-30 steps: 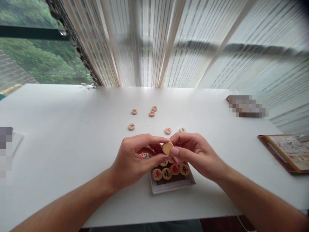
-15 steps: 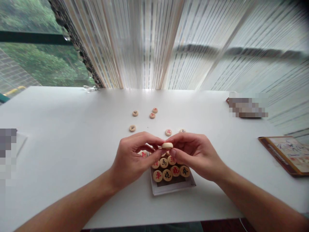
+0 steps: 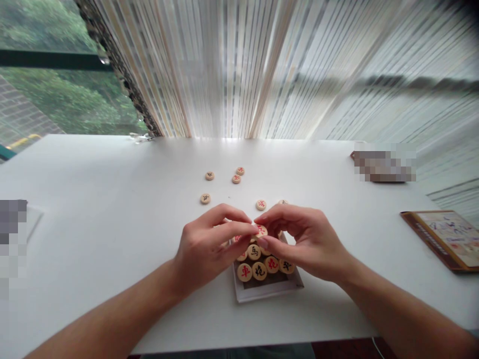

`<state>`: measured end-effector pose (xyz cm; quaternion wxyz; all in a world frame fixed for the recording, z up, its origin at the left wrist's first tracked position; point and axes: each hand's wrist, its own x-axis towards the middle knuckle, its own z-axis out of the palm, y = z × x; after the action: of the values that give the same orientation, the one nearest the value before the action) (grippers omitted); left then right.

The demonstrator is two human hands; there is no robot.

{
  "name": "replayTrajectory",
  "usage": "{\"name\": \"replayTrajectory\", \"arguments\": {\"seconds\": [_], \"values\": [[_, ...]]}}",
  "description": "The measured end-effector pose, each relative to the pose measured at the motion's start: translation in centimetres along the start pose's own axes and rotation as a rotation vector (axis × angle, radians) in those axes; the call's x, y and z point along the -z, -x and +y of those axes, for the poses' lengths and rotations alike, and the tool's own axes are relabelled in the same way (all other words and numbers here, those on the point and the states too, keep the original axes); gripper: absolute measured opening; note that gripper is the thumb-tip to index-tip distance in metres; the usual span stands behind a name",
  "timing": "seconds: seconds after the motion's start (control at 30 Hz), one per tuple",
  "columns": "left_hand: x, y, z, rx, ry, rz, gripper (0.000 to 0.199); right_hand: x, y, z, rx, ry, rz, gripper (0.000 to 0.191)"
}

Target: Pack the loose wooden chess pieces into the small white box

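Note:
Above a shallow white box (image 3: 267, 293), a round wooden piece with a red character (image 3: 261, 231) is held up. My right hand (image 3: 305, 237) pinches it between thumb and fingers from the right. From the left, my left hand (image 3: 217, 239) touches its edge with the fingertips, the fingers bent round it. Several round pieces stand in the box, among them a red one (image 3: 244, 272), a black one (image 3: 259, 271) and a black one (image 3: 254, 252). Both hands cover the far part of the box.
Beyond the hands lie loose pieces, among them a black one (image 3: 205, 198) and a red one (image 3: 261, 204). A brown-edged board or book (image 3: 445, 242) is at the right, blurred objects at both sides. String curtains (image 3: 224, 70) hang behind the white table (image 3: 93, 214).
The held piece has turned from edge-on so that its red face shows, and sits slightly lower. My left fingers have shifted on its left side.

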<state>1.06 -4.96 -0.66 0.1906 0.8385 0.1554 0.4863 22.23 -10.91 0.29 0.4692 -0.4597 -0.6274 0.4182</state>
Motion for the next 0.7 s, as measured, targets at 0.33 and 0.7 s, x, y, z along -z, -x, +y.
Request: {"name": "replayTrajectory", "arguments": {"seconds": [0.33, 0.7], "values": [[-0.2, 0.2, -0.4, 0.024, -0.001, -0.073, 0.018, 0.5, -0.3, -0.5, 0.073, 0.341, -0.068, 0.01], [0.0, -0.1, -0.5, 0.159, 0.008, 0.012, 0.027, 0.4, 0.1, -1.1, 0.192, 0.402, -0.198, 0.011]]}}
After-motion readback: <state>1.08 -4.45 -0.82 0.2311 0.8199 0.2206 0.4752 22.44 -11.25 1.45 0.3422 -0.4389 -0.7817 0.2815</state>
